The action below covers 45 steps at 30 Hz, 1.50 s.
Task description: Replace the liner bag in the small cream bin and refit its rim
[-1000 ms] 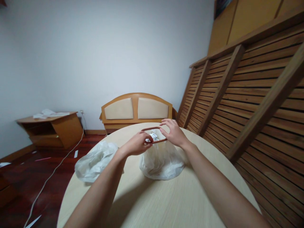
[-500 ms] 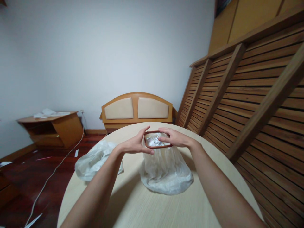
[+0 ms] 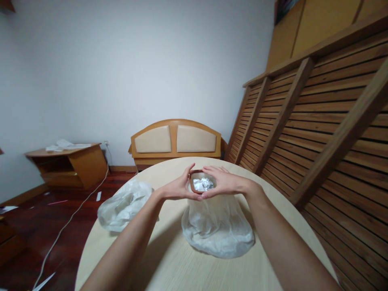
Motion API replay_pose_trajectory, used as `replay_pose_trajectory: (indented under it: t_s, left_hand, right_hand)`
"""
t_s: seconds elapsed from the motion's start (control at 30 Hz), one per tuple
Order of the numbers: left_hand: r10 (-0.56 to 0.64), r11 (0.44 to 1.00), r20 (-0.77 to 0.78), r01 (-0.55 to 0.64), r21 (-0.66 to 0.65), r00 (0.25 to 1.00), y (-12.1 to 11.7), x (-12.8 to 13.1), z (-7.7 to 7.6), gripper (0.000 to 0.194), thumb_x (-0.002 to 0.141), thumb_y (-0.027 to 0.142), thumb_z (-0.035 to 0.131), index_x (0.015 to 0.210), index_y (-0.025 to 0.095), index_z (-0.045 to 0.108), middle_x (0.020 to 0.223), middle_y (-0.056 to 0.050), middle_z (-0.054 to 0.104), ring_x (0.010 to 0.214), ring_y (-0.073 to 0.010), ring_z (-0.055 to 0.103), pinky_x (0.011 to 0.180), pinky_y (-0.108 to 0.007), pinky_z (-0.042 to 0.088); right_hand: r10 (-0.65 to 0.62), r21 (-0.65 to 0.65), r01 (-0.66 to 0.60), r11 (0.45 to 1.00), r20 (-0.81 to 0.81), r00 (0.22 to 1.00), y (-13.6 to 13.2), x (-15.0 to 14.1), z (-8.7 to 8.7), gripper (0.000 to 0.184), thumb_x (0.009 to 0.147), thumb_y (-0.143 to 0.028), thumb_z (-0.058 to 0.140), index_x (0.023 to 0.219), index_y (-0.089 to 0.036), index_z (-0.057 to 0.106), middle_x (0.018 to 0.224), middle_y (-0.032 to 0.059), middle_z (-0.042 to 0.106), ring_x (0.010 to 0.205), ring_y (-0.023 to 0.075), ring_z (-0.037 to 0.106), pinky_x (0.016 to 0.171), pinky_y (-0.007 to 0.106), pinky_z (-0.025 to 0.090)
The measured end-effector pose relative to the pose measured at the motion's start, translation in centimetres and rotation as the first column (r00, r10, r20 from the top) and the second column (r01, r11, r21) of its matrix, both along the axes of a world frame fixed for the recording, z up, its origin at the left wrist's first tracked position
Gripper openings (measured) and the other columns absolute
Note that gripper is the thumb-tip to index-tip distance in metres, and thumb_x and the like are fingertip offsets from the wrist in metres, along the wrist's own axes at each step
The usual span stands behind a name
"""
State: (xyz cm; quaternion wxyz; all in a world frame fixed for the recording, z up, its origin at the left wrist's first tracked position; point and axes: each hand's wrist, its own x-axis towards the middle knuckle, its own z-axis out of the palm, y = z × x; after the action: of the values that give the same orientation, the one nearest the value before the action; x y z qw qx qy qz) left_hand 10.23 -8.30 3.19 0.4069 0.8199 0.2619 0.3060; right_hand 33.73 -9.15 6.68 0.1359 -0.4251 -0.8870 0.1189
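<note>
A brown-rimmed container (image 3: 194,190) with rounded corners is held between my two hands above the table. Crumpled silver foil (image 3: 202,184) lies inside its opening. My left hand (image 3: 180,186) curves around the left side, fingers at the far rim and thumb along the near one. On the other side my right hand (image 3: 222,182) wraps the right end, its thumb meeting the left one at the front. Below the rim, a translucent white plastic bag (image 3: 218,232) spreads toward me onto the table; how it joins the container is hidden by my hands.
Another crumpled plastic bag (image 3: 125,206) lies on the left of the round table (image 3: 188,266). Beyond the table stand a padded headboard (image 3: 176,139) and a low cabinet (image 3: 72,165) with papers. Wooden slatted panels (image 3: 303,117) lean at the right. A cable (image 3: 69,220) crosses the floor.
My hands have drawn closer together around the container, and the right thumb has moved from over the opening to the near rim. The bag's lower edge has shifted slightly right and toward me.
</note>
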Motion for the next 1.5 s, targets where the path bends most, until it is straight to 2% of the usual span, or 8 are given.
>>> replay_pose_trajectory:
  t_s: [0.13, 0.4, 0.57, 0.73, 0.9, 1.17, 1.3, 1.5]
  left_hand:
    - [-0.009, 1.000, -0.015, 0.009, -0.007, 1.000, -0.1, 0.1, -0.3, 0.136, 0.062, 0.040, 0.092, 0.161, 0.023, 0.000, 0.160, -0.024, 0.030, 0.149, -0.0368, 0.032, 0.123, -0.058, 0.021]
    - [-0.028, 0.998, 0.007, 0.028, -0.055, 1.000, 0.2, -0.1, -0.6, 0.137, 0.063, 0.050, 0.090, 0.160, 0.023, -0.003, 0.160, -0.025, 0.028, 0.150, -0.0345, 0.030, 0.123, -0.058, 0.022]
    - [-0.018, 0.998, 0.008, 0.019, -0.054, 1.000, 0.2, -0.1, -0.6, 0.139, 0.061, 0.051, 0.091, 0.160, 0.022, -0.002, 0.159, -0.026, 0.029, 0.149, -0.0350, 0.031, 0.122, -0.057, 0.023]
    - [-0.009, 0.999, -0.002, 0.009, -0.035, 1.000, 0.2, -0.1, -0.6, 0.139, 0.060, 0.051, 0.091, 0.160, 0.021, -0.002, 0.158, -0.027, 0.030, 0.149, -0.0361, 0.032, 0.122, -0.058, 0.023]
    - [-0.004, 0.999, -0.015, 0.003, -0.033, 1.000, 0.0, -0.1, -0.4, 0.137, 0.063, 0.049, 0.090, 0.160, 0.019, -0.003, 0.160, -0.027, 0.028, 0.150, -0.0365, 0.030, 0.123, -0.058, 0.021]
    - [0.001, 1.000, -0.036, -0.001, -0.021, 0.999, -0.2, -0.1, -0.3, 0.137, 0.064, 0.050, 0.089, 0.160, 0.022, -0.005, 0.160, -0.026, 0.027, 0.150, -0.0375, 0.028, 0.123, -0.060, 0.021]
    - [0.003, 1.000, -0.040, -0.004, -0.016, 0.999, -0.3, -0.1, -0.3, 0.134, 0.066, 0.050, 0.088, 0.160, 0.026, -0.003, 0.160, -0.024, 0.029, 0.151, -0.0368, 0.028, 0.122, -0.061, 0.021]
    - [0.000, 1.000, -0.042, -0.001, -0.022, 0.999, -0.6, 0.0, -0.1, 0.134, 0.066, 0.051, 0.088, 0.160, 0.023, -0.004, 0.160, -0.025, 0.030, 0.150, -0.0366, 0.029, 0.122, -0.061, 0.021]
  right_hand:
    - [-0.009, 0.013, 0.009, 1.000, 0.039, 0.999, -0.6, 0.0, 0.1, 0.109, 0.060, -0.081, 0.073, 0.151, -0.029, 0.044, 0.155, 0.0135, 0.044, 0.147, 0.0425, 0.029, 0.122, 0.064, 0.009]
    - [0.051, 0.113, -0.047, 0.992, -0.034, 0.998, -0.7, 0.1, -0.4, 0.096, 0.065, -0.076, 0.074, 0.146, -0.031, 0.051, 0.139, 0.0121, 0.058, 0.134, 0.0414, 0.048, 0.115, 0.059, 0.033]
    - [0.092, 0.109, -0.080, 0.991, -0.112, 0.989, -0.7, 0.1, -0.5, 0.090, 0.065, -0.071, 0.078, 0.143, -0.032, 0.055, 0.134, 0.0103, 0.062, 0.129, 0.0385, 0.052, 0.111, 0.053, 0.040]
    - [0.146, 0.111, -0.126, 0.986, -0.198, 0.969, -0.6, 0.2, -0.7, 0.085, 0.065, -0.066, 0.081, 0.140, -0.032, 0.058, 0.133, 0.0084, 0.063, 0.125, 0.0345, 0.055, 0.109, 0.052, 0.042]
    - [0.106, 0.118, -0.085, 0.989, -0.184, 0.977, -0.5, 0.2, -0.8, 0.085, 0.063, -0.067, 0.082, 0.134, -0.025, 0.061, 0.131, 0.0118, 0.062, 0.123, 0.0350, 0.057, 0.107, 0.052, 0.043]
    - [0.105, 0.108, -0.084, 0.991, -0.203, 0.973, -0.2, 0.3, -1.2, 0.087, 0.060, -0.067, 0.083, 0.133, -0.024, 0.061, 0.131, 0.0124, 0.062, 0.123, 0.0348, 0.056, 0.108, 0.053, 0.042]
    - [0.101, 0.110, -0.080, 0.991, -0.205, 0.974, -0.3, 0.3, -1.1, 0.087, 0.060, -0.067, 0.083, 0.134, -0.025, 0.061, 0.132, 0.0116, 0.062, 0.124, 0.0350, 0.055, 0.108, 0.053, 0.042]
    - [0.121, 0.074, -0.110, 0.991, -0.172, 0.978, -0.9, 0.2, -0.1, 0.087, 0.063, -0.067, 0.082, 0.139, -0.032, 0.059, 0.133, 0.0087, 0.063, 0.128, 0.0377, 0.054, 0.110, 0.054, 0.040]
